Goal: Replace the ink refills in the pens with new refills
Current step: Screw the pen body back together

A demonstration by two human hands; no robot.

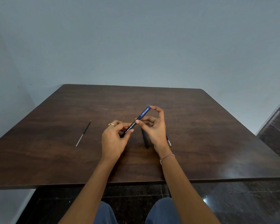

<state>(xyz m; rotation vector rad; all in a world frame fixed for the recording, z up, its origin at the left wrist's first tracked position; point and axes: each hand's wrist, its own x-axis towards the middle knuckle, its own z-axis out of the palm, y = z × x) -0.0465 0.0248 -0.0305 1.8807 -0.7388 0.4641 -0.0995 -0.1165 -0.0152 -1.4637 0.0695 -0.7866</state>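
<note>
Far left on the tabletop [200, 126], well apart from the hands: one thin refill [83, 133], dark toward the far tip and pale toward the near end, lying flat. Probably put aside there to stay out of the way; old or new, impossible to tell.

Next, the left hand [113, 139], with fingers [117, 124] curled round the lower end of the pen [132, 125], keeping the black barrel steady above the tabletop. Tilted up and to the right, with the blue cap [145, 112] at the high end.

Then the right hand [155, 130], thumb and fingers pinching the same pen at the joint of black and blue, index finger arched over to touch the top of the cap. Gripped so from both sides, most likely for pulling or twisting the two parts apart. Seemingly at the opening step, with the refill inside not yet showing.

Under the right hand, flat on the tabletop: a second pen [145, 140], dark, apparently waiting for its turn.

Just beside the right wrist, half hidden: a slim pale piece [169, 142], perhaps a new refill kept near for easy reach, but too covered to be sure.
</note>
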